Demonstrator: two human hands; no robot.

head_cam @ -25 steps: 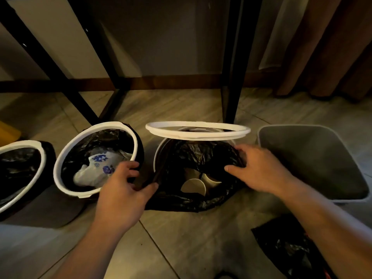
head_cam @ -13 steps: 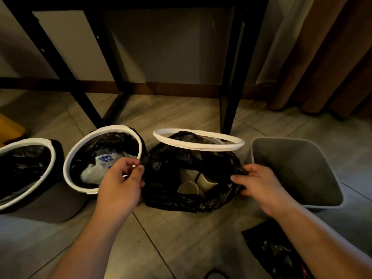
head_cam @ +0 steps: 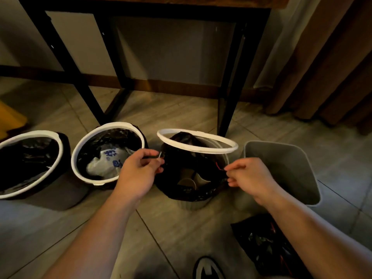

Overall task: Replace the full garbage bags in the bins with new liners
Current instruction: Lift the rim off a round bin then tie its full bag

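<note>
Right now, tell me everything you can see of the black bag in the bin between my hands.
The bag is thin, glossy black plastic, crinkled, and sits in the round grey bin with its front edge folded over the rim. Its mouth is open, showing paper cups inside. The left hand pinches its left edge. The right hand pinches its right edge, where a red drawstring shows. A white ring sits tilted over its mouth.
</note>
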